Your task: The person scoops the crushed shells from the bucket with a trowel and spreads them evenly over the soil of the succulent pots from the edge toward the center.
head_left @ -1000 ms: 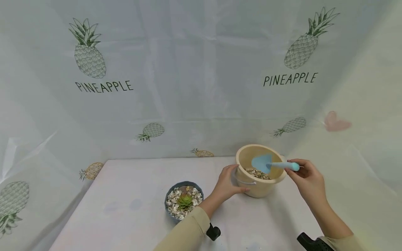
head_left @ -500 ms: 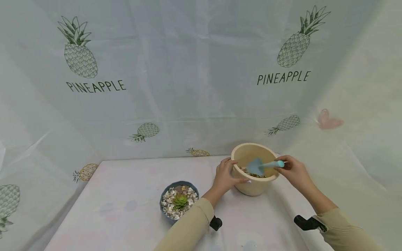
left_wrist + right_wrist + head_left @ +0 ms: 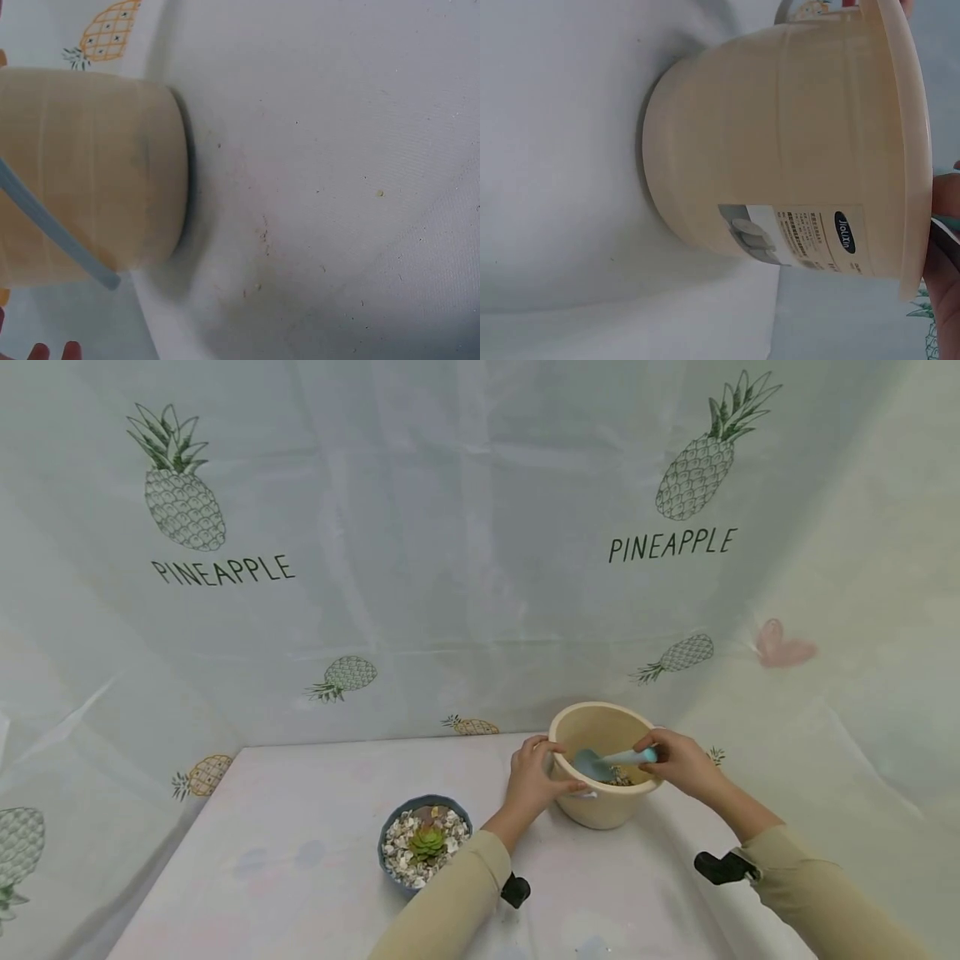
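Note:
A cream plastic bucket [image 3: 600,811] stands at the back right of the table with gravel [image 3: 619,778] inside. My left hand [image 3: 531,783] grips its left rim, thumb at the front and fingers behind. With my right hand [image 3: 677,763] I hold the handle of a small blue trowel [image 3: 594,766], whose blade is down in the bucket near the gravel. In the left wrist view the bucket's grey carrying handle [image 3: 60,231] hangs against its side. The right wrist view shows a printed label [image 3: 799,238] on the bucket, and part of my right hand [image 3: 943,307] beyond the rim.
A dark blue pot [image 3: 387,866] with a green succulent [image 3: 427,842] and pale pebbles stands left of the bucket, partly behind my left sleeve [image 3: 453,893]. Specks of grit lie on the white table [image 3: 300,827]. A pineapple-print sheet [image 3: 420,568] hangs directly behind.
The trowel has gone lower and to the left into the bucket, my right hand moving with it. My left hand stays on the rim. The head view has shifted slightly.

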`<state>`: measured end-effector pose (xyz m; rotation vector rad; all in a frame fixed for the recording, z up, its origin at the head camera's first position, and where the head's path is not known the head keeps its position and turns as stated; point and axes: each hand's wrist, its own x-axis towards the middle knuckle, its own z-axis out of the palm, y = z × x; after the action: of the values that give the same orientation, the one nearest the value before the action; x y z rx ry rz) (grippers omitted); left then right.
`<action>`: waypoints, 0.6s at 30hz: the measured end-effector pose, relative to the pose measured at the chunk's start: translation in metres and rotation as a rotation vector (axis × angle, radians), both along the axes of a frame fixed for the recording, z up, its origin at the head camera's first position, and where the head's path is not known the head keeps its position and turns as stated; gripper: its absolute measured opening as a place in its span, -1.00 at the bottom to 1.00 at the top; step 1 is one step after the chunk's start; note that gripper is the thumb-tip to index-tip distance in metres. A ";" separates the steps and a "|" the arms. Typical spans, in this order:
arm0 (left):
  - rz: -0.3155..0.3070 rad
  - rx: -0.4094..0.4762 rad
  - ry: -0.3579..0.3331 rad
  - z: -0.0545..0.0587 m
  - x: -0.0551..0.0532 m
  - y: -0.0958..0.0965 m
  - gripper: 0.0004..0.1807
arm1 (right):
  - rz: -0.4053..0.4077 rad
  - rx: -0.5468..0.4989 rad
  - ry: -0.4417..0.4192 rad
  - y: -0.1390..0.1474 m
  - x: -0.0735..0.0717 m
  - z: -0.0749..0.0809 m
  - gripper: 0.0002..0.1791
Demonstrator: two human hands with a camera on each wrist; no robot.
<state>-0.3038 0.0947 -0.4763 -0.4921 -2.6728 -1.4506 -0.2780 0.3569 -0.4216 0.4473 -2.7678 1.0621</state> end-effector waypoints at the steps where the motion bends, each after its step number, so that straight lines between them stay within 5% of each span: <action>1: 0.001 0.002 -0.001 0.000 0.000 0.000 -0.24 | 0.010 0.008 -0.003 0.000 -0.001 0.000 -0.76; 18: 0.008 -0.009 0.003 0.002 0.002 -0.002 -0.28 | 0.150 0.066 -0.077 0.005 -0.011 0.008 -0.76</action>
<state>-0.3017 0.0929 -0.4744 -0.4832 -2.6774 -1.4354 -0.2890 0.3618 -0.4133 0.6453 -2.8827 1.0419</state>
